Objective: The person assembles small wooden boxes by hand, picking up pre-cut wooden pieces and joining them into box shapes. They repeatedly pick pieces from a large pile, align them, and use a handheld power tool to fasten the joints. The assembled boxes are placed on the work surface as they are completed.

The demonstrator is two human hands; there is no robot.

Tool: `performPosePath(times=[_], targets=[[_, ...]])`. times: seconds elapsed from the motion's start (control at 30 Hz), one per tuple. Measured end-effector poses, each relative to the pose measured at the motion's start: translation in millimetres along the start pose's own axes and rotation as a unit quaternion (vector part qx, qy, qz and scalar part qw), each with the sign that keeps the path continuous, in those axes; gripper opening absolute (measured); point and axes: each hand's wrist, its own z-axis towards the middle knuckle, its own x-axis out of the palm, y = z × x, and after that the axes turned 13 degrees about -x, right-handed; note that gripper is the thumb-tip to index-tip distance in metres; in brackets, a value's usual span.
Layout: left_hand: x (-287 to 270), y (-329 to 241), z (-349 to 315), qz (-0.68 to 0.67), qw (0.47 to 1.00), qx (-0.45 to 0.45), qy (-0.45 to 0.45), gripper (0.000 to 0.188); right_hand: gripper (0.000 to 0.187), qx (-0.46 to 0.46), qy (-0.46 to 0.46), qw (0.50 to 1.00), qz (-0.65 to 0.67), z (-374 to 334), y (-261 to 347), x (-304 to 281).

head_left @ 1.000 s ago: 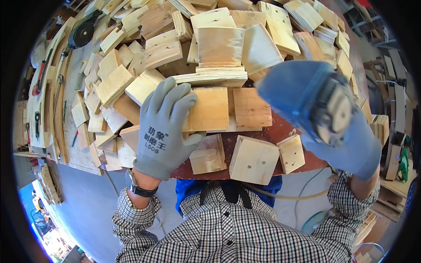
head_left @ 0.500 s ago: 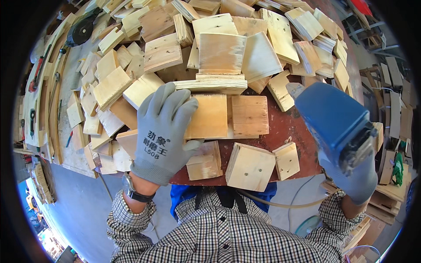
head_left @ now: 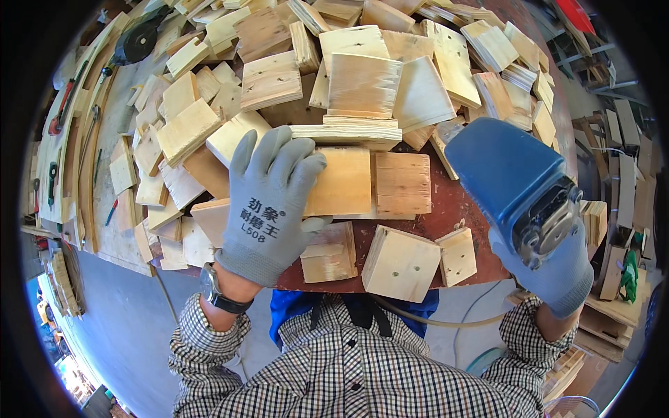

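Note:
My left hand [head_left: 275,202], in a grey glove, grips the left end of a square plywood block [head_left: 339,182]. Its fingers reach along the far edge and the thumb lies at the near corner. Against that block's right side sits a browner plywood block [head_left: 403,183]; both rest on a pale strip of wood. A layered plywood piece [head_left: 341,134] stands along their far side. My right hand [head_left: 550,268], also gloved, is closed around a blue nail gun [head_left: 502,164]. The gun is held above the table, right of the blocks, its nose pointing toward the far left.
A big heap of plywood blocks [head_left: 272,80] covers the far part of the red table [head_left: 460,209]. Several loose blocks [head_left: 401,263] lie along the near edge. Hand tools [head_left: 61,104] and a black round tool [head_left: 137,43] are at the left. A hose [head_left: 446,322] crosses below the edge.
The nail gun has moved left, closer to the blocks, and its rear has turned more into view. My left hand keeps its place on the plywood block; the whole view has shifted slightly.

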Motion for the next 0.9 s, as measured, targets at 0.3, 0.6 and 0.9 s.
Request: performPosePath(times=[0.3, 0.6, 0.9], targets=[[5.1, 3.6, -4.3, -0.046, 0.998, -0.025, 0.018, 0.073, 0.044, -0.001, -0.007, 1.000, 0.019, 2.8, 4.2, 0.9], [-20.6, 5.1, -61.0, -0.100, 0.984, -0.138, -0.060, 0.100, 0.050, 0.018, -0.013, 0.999, 0.046, -0.4, 7.4, 1.2], [-31.7, -58.2, -89.9, -0.116, 0.988, -0.091, -0.039, 0.054, 0.055, 0.053, 0.005, 0.988, 0.143, 12.5, 8.9, 7.3]])
